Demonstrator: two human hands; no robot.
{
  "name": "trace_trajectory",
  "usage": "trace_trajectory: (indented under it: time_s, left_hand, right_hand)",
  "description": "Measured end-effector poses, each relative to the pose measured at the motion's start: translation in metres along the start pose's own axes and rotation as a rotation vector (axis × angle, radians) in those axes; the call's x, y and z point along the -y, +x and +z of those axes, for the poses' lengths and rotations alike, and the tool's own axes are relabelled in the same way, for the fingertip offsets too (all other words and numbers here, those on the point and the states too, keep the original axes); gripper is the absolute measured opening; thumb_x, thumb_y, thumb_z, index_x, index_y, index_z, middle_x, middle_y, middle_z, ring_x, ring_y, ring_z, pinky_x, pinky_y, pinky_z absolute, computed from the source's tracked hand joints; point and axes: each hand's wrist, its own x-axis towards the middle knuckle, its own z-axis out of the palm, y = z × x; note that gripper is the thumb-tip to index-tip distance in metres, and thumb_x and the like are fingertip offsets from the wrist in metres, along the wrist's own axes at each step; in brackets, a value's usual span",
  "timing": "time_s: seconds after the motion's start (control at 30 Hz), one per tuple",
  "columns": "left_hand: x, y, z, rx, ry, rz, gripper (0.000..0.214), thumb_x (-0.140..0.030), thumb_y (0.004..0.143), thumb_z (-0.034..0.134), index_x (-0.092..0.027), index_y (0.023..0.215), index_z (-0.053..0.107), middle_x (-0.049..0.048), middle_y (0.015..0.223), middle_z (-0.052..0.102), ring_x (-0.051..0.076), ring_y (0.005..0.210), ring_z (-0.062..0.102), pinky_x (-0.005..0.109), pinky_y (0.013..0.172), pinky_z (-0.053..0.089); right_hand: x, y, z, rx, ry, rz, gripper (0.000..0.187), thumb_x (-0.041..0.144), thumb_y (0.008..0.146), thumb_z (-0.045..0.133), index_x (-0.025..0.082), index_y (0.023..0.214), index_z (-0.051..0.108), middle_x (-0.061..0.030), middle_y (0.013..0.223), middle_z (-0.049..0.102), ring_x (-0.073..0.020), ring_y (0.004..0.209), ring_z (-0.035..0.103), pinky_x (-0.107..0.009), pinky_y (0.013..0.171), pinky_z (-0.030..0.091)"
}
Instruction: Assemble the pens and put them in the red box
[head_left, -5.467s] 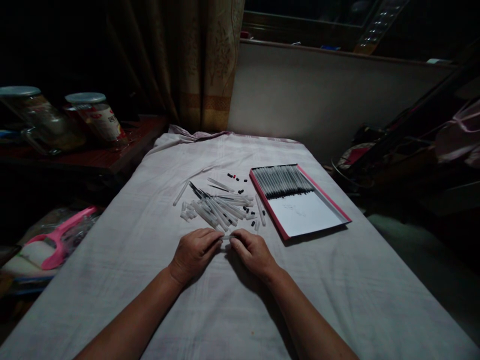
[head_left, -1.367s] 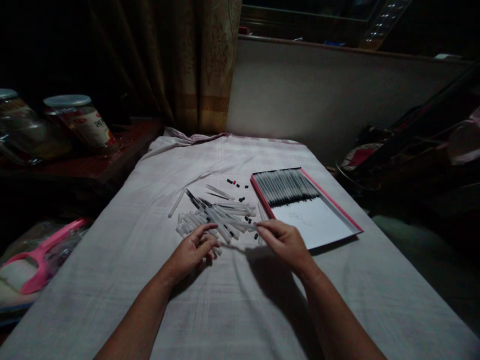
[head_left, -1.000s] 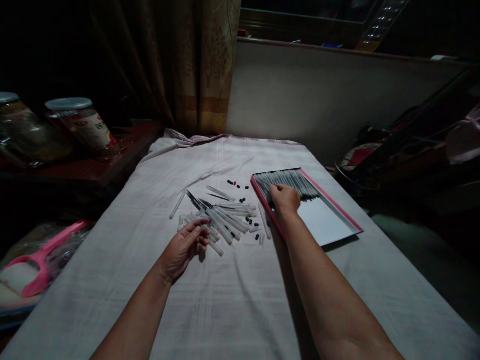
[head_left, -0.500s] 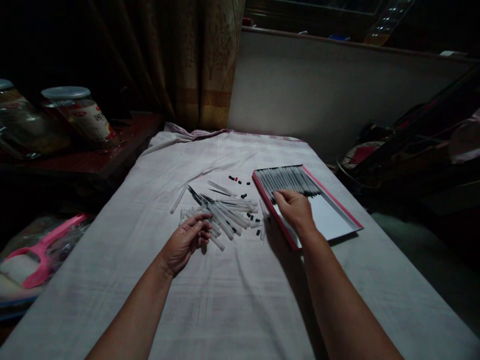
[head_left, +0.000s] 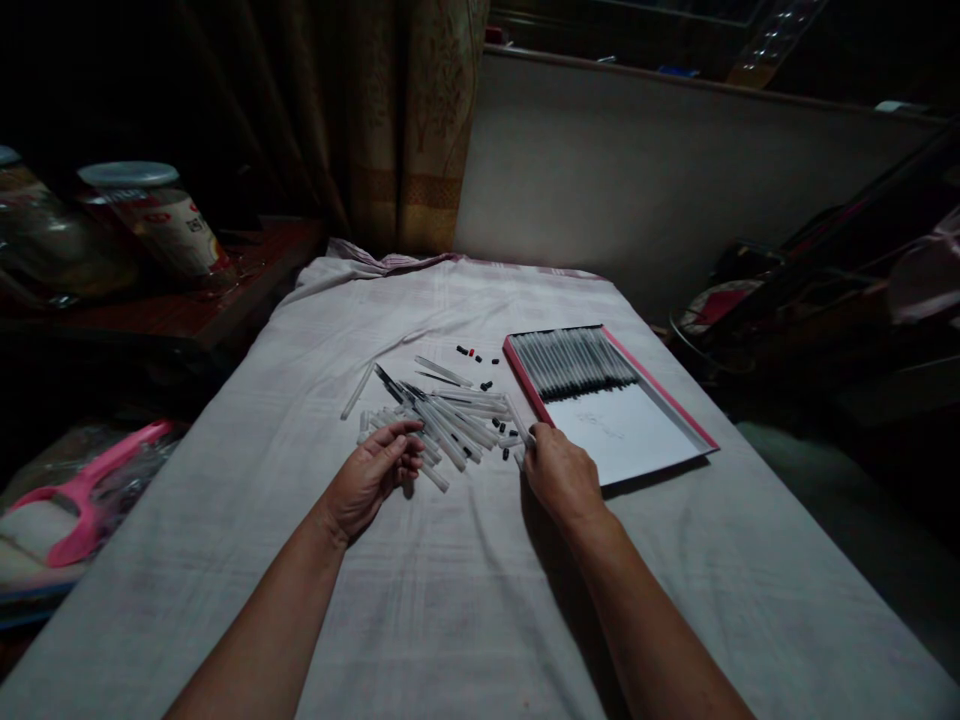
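Near the middle of the white cloth lies a loose pile of clear pen barrels [head_left: 457, 430] mixed with dark-tipped refills [head_left: 390, 383]. My left hand [head_left: 375, 475] rests at the pile's near left side, palm partly up, fingers loosely curled and apart, with nothing visible in it. My right hand [head_left: 561, 470] is beside the near left edge of a shallow red-edged box [head_left: 525, 377]. Its fingertips close on a clear pen barrel [head_left: 517, 418]; the hand hides part of the grip. A row of pens [head_left: 574, 362] lies at the box's far end.
Small black caps [head_left: 497, 425] lie scattered between pile and box, with a red cap [head_left: 471, 352] farther back. A single barrel [head_left: 358, 391] lies left of the pile. Jars [head_left: 161, 220] stand on a side table at left, above a pink plastic handle [head_left: 94, 495].
My right hand has moved from the row of pens in the box down and left to the barrels beside the box. My left hand has stayed nearly still.
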Motion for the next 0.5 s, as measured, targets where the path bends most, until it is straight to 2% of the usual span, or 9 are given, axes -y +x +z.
trace_trajectory:
  time_s: [0.13,0.2,0.27,0.33,0.4,0.43,0.5]
  left_hand:
    - [0.01,-0.007,0.007,-0.054,0.14,0.075,0.044,-0.041,0.066,0.084,-0.017,0.1,0.069,0.0026,0.079,0.068,0.011,0.062,0.061,0.02,0.054,0.049]
    - [0.018,-0.013,0.015,-0.137,0.332,0.165,0.039,-0.046,0.071,0.078,-0.018,0.096,0.069,0.0032,0.076,0.067,0.014,0.063,0.06,0.023,0.054,0.049]
    - [0.023,-0.02,0.023,-0.223,0.597,0.355,0.029,-0.045,0.078,0.071,-0.02,0.093,0.071,0.006,0.085,0.07,0.018,0.076,0.063,0.031,0.069,0.053]
    - [0.024,-0.026,0.03,-0.168,0.876,0.567,0.022,-0.038,0.083,0.067,-0.024,0.1,0.072,0.0092,0.105,0.071,0.025,0.102,0.061,0.042,0.094,0.047]
    - [0.023,-0.029,0.033,-0.066,1.092,0.686,0.025,-0.033,0.085,0.064,-0.027,0.108,0.071,0.0089,0.116,0.069,0.028,0.114,0.056,0.049,0.107,0.034]
    - [0.022,-0.03,0.033,-0.016,1.169,0.701,0.026,-0.032,0.086,0.062,-0.028,0.11,0.071,0.0084,0.115,0.07,0.029,0.113,0.057,0.05,0.109,0.031]
    - [0.02,-0.031,0.03,0.05,1.256,0.668,0.024,-0.03,0.088,0.059,-0.028,0.108,0.072,0.0081,0.105,0.072,0.028,0.102,0.061,0.05,0.106,0.033]
  right_hand:
    - [-0.007,-0.009,0.001,-0.157,0.216,-0.039,0.025,0.017,0.087,0.049,0.015,0.109,0.061,-0.0125,0.105,0.068,-0.0234,0.087,0.068,-0.031,0.074,0.048]
    - [-0.009,-0.016,0.004,-0.254,0.392,-0.131,0.021,0.017,0.085,0.048,0.017,0.101,0.063,-0.0106,0.1,0.068,-0.0226,0.087,0.067,-0.032,0.077,0.049]
    - [-0.006,-0.024,0.007,-0.307,0.599,-0.254,0.018,0.019,0.085,0.048,0.02,0.093,0.064,-0.0083,0.093,0.068,-0.0214,0.087,0.066,-0.031,0.079,0.05]
    - [0.001,-0.032,0.01,-0.304,0.793,-0.355,0.017,0.02,0.085,0.048,0.022,0.089,0.065,-0.0067,0.088,0.068,-0.0201,0.085,0.066,-0.03,0.077,0.051]
    - [0.01,-0.038,0.013,-0.261,0.942,-0.396,0.016,0.021,0.085,0.049,0.022,0.088,0.065,-0.0057,0.086,0.068,-0.0193,0.083,0.065,-0.029,0.074,0.052]
    - [0.014,-0.04,0.014,-0.233,0.997,-0.4,0.015,0.021,0.085,0.051,0.022,0.088,0.066,-0.0052,0.085,0.068,-0.0192,0.082,0.065,-0.029,0.073,0.052]
    - [0.021,-0.041,0.016,-0.162,1.086,-0.39,0.014,0.023,0.084,0.054,0.022,0.088,0.068,-0.0043,0.084,0.069,-0.0192,0.08,0.066,-0.03,0.072,0.052]
